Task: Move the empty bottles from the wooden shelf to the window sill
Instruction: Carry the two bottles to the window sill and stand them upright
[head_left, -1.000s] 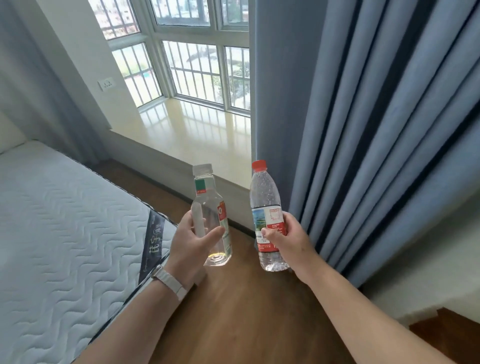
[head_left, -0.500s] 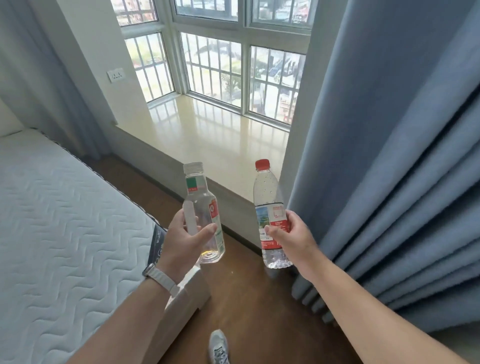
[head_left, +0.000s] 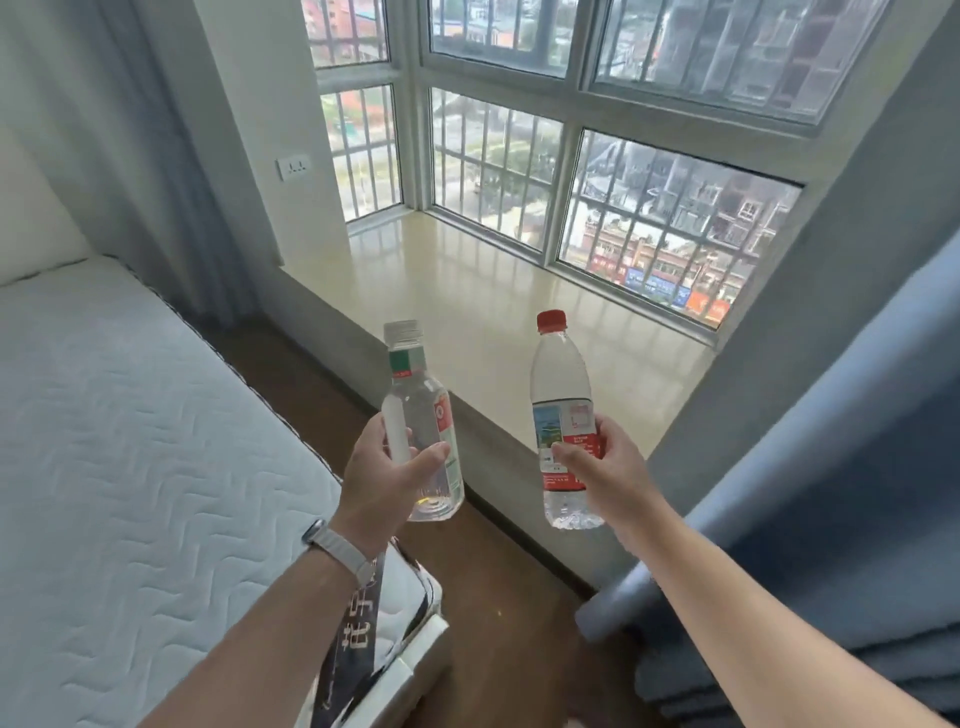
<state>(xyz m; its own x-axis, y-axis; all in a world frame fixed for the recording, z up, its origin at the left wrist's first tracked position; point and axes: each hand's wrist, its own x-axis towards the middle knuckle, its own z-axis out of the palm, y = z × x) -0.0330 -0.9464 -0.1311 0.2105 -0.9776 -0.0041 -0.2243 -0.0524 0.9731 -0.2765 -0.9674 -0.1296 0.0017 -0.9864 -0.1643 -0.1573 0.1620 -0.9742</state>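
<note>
My left hand (head_left: 384, 478) grips a clear empty bottle with a white cap and green-red label (head_left: 423, 410), held upright. In my right hand (head_left: 605, 467) is a second clear bottle with a red cap and red label (head_left: 561, 410), also upright. Both bottles hang in the air just in front of the near edge of the cream window sill (head_left: 493, 312), which stretches bare under the barred window. The wooden shelf is out of view.
A white quilted mattress (head_left: 130, 441) fills the left side, its corner close under my left wrist. Blue curtains (head_left: 831, 493) hang at the right, next to my right arm. A strip of brown wooden floor (head_left: 493, 597) runs between mattress and sill. A wall socket (head_left: 294, 167) sits beside the window.
I have come closer to the window, and the sill now fills more of the view. Both bottles stay gripped upright and have moved forward toward the sill's near edge.
</note>
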